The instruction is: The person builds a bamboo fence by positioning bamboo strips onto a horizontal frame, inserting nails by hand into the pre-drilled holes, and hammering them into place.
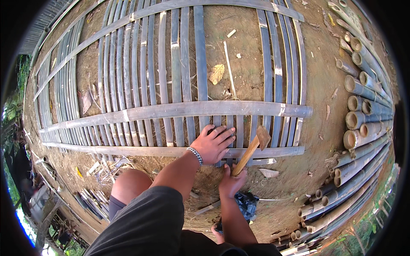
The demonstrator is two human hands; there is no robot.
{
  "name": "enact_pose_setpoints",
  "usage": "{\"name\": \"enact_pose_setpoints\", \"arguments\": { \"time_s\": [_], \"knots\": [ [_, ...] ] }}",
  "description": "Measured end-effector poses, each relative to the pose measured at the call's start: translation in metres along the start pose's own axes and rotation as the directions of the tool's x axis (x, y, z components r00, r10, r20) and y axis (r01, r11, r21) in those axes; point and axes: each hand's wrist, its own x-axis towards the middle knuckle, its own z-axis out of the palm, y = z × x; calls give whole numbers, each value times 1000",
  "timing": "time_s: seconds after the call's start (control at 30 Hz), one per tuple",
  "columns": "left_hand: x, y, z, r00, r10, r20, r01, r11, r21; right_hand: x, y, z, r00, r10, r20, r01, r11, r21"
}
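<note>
A bamboo slat panel (179, 110) lies on the ground, its long rails crossing over rows of narrow upright slats. My left hand (210, 146), with a chain bracelet at the wrist, rests spread on the slats between the two nearest rails. To its right, my right hand (231, 182) is wrapped around the wooden handle of a hammer (248, 156). The hammer's head is raised up and to the right, over the nearest rail (273, 152). Whether the head touches the bamboo I cannot tell. Short slat ends stick out below that rail near my hands.
Stacked bamboo poles (363, 117) line the right side. Cut bamboo pieces (92, 204) lie at the lower left, near shavings (112, 169). A dark plastic bag (247, 205) sits beside my right forearm. A dry leaf (217, 74) lies in the panel's gap.
</note>
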Motion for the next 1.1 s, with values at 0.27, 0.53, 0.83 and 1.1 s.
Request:
{"name": "enact_pose_setpoints", "arguments": {
  "time_s": [0.27, 0.53, 0.83, 1.1],
  "knots": [
    [0, -1, 1, 1000, -9, -3, 9, 1000, -16, 6, -5, -6, 997, 17, 74, -15, 1000, -22],
    [-2, 1, 2, 1000, 8, -2, -8, 999, 34, 2, 1, -5, 997, -70, 16, 69, 997, 15],
    [0, 3, 9, 997, 66, -39, -61, 992, 112, -5, 12, 4, 990, -101, -103, 110, 990, 88],
    [-4, 6, 10, 990, 102, -96, -91, 989, 120, -12, 11, 5, 978, -112, -176, 127, 989, 76]
  ]
}}
